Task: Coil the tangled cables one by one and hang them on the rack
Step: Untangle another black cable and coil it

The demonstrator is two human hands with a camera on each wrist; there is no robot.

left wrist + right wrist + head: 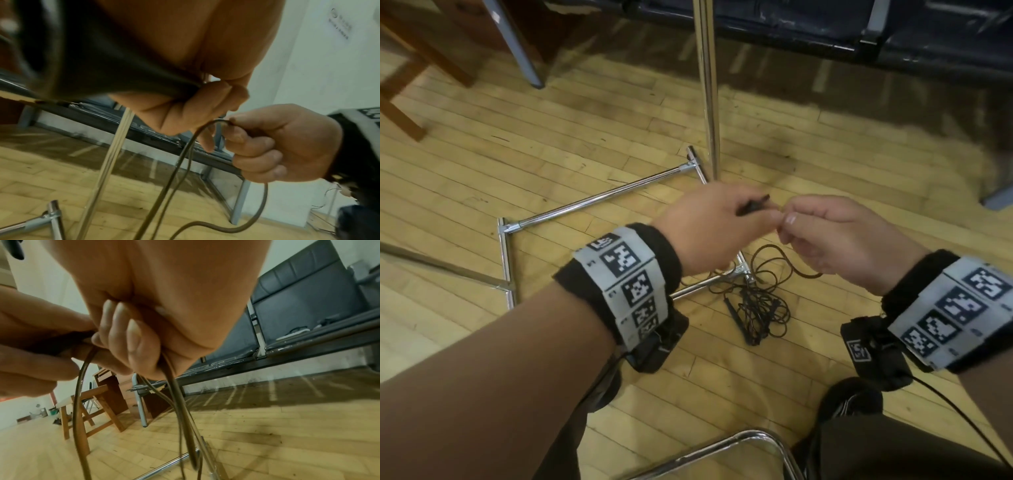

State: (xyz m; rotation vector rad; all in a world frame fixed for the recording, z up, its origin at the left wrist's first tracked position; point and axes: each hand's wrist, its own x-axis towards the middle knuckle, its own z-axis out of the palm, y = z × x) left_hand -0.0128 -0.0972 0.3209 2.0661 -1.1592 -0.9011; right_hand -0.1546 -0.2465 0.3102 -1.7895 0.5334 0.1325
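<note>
Both hands meet in front of me above the floor. My left hand point(760, 214) grips the black plug end point(753, 205) of a thin dark cable, fingers curled round it point(205, 113). My right hand point(789, 222) pinches the same cable point(185, 154) just beside the plug, and several strands hang from its curled fingers point(123, 340). The strands point(176, 402) drop to a tangled pile of black cables point(756, 305) on the wooden floor. The chrome rack stands behind: its upright pole point(709, 85) rises from a rectangular base point(599, 202).
A dark bench point(825, 27) runs along the back. Wooden furniture point(407, 68) and a grey metal leg point(524, 51) stand at the far left. A chrome chair frame point(739, 445) sits near my legs. The tangle lies against the rack base's near corner point(743, 270).
</note>
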